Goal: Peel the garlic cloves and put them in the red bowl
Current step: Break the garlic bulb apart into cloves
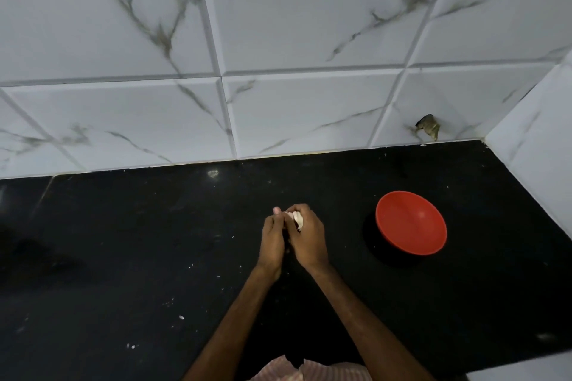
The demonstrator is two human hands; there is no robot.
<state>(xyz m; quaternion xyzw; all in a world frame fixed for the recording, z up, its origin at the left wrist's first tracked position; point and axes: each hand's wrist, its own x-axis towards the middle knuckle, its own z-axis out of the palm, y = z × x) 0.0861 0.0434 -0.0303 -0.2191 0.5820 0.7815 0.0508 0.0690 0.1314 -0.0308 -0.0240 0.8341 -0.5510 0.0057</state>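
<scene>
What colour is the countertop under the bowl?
Glossy black countertop, flecked with pale bits, seen in the head view; the bowl is red.

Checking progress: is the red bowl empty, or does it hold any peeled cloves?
Empty. The red bowl stands upright on the black counter, its inside plain red, no cloves showing.

You had a black counter [154, 241] in front of you, dotted with small white flecks [181, 317]. Behind it stood a wall of white tiles [309, 25] with grey veins, with a chipped hole [428, 128] near the right corner. Striped cloth [278, 371] showed at the bottom edge
</scene>
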